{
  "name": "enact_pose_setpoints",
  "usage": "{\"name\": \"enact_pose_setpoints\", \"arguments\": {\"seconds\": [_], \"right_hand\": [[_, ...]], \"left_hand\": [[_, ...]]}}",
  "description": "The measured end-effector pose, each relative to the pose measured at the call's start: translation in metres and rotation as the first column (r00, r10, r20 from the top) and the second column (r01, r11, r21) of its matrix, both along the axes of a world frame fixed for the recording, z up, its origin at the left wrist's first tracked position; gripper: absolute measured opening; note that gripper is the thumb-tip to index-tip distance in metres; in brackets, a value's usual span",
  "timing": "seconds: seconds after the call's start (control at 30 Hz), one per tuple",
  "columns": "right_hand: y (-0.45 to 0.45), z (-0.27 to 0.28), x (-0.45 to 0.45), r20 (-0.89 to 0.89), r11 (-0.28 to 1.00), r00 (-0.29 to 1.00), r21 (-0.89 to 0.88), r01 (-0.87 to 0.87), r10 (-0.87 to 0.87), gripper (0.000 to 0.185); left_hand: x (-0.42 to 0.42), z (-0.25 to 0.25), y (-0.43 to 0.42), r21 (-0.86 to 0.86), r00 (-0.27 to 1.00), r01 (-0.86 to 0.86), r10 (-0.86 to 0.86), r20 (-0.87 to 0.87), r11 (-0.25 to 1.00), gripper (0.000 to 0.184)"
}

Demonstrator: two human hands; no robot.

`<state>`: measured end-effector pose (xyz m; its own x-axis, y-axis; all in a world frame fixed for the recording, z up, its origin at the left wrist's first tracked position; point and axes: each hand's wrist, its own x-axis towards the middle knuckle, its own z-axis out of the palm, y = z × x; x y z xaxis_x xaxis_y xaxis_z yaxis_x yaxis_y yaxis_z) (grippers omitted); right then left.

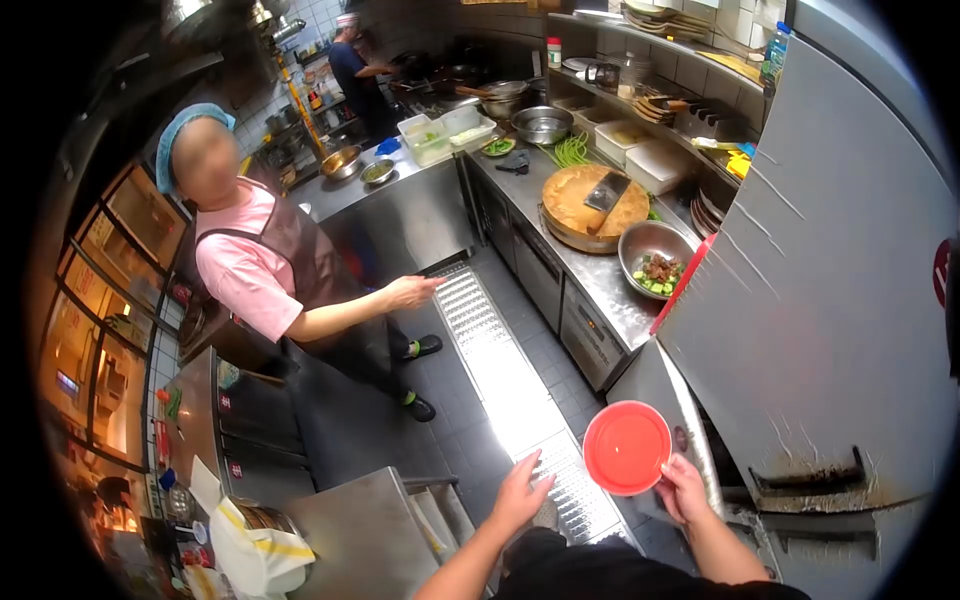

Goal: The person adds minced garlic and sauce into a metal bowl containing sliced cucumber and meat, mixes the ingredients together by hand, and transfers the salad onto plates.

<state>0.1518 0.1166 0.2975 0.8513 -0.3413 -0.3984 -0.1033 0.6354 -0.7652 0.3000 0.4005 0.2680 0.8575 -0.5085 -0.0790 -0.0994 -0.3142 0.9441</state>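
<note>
A red round bowl (pixel 627 447) is held by its right rim in my right hand (pixel 684 488), with the fingers closed on the edge. Its inside faces up toward me. To the left of the bowl, my left hand (pixel 520 492) is raised with its fingers apart and nothing in it. Both hands are above the floor, over the metal drain grate (pixel 500 360). Close by on the right stands the large grey refrigerator (pixel 810 330).
A co-worker (pixel 290 250) in an apron stands ahead at left, one arm stretched toward the middle. Along the right counter are a metal bowl of chopped food (pixel 658 240) and a round chopping board (pixel 570 195) with a cleaver (pixel 606 192). Another person (pixel 355 75) stands at the back.
</note>
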Motion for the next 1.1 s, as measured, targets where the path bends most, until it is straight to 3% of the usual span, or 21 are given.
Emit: {"name": "enact_pose_setpoints", "arguments": {"seconds": [0.3, 0.4, 0.5, 0.6, 0.83, 0.9, 0.97, 1.0, 1.03, 1.1], "right_hand": [[0.028, 0.015, 0.111, 0.057, 0.996, 0.998, 0.078, -0.039, 0.034, 0.008], [0.013, 0.001, 0.153, 0.077, 0.998, 0.997, 0.058, -0.031, 0.027, 0.009], [-0.006, -0.012, 0.21, 0.098, 0.998, 0.994, 0.042, -0.052, 0.048, 0.009], [-0.025, -0.022, 0.277, 0.116, 0.994, 0.989, 0.056, -0.096, 0.089, 0.008], [-0.061, -0.013, 0.422, 0.14, 0.984, 0.976, 0.033, -0.173, 0.167, 0.008], [-0.076, -0.021, 0.448, 0.134, 0.986, 0.979, 0.027, -0.162, 0.157, 0.008], [-0.085, -0.007, 0.469, 0.133, 0.99, 0.982, 0.035, -0.139, 0.134, 0.008], [-0.091, -0.006, 0.476, 0.123, 0.993, 0.987, 0.034, -0.111, 0.106, 0.008], [-0.1, -0.006, 0.478, 0.103, 0.998, 0.993, 0.024, -0.059, 0.057, 0.008], [-0.112, -0.015, 0.483, 0.118, 0.999, 0.992, 0.016, 0.046, -0.047, 0.009]], "left_hand": [[0.103, 0.035, -0.012, 0.02, 0.933, 0.103, -0.103, 0.346, 0.994, 0.068], [0.145, 0.044, -0.033, -0.07, 0.943, 0.162, -0.133, 0.306, 0.984, 0.07], [0.198, 0.056, -0.052, -0.037, 0.909, 0.213, -0.184, 0.375, 0.976, 0.068], [0.252, 0.062, -0.062, -0.005, 0.92, 0.231, -0.216, 0.328, 0.973, 0.071], [0.378, 0.075, -0.081, 0.097, 0.917, 0.14, -0.166, 0.362, 0.985, 0.071], [0.406, 0.079, -0.094, 0.08, 0.936, 0.079, -0.101, 0.336, 0.994, 0.068], [0.435, 0.057, -0.107, -0.049, 0.981, 0.001, 0.008, 0.192, 0.999, 0.064], [0.45, 0.045, -0.115, -0.068, 0.977, -0.026, 0.04, 0.211, 0.997, 0.06], [0.465, 0.046, -0.125, 0.036, 0.96, -0.064, 0.051, 0.276, 0.997, 0.054], [0.502, 0.037, -0.149, 0.167, 0.969, -0.003, -0.039, 0.245, 0.986, 0.047]]}}
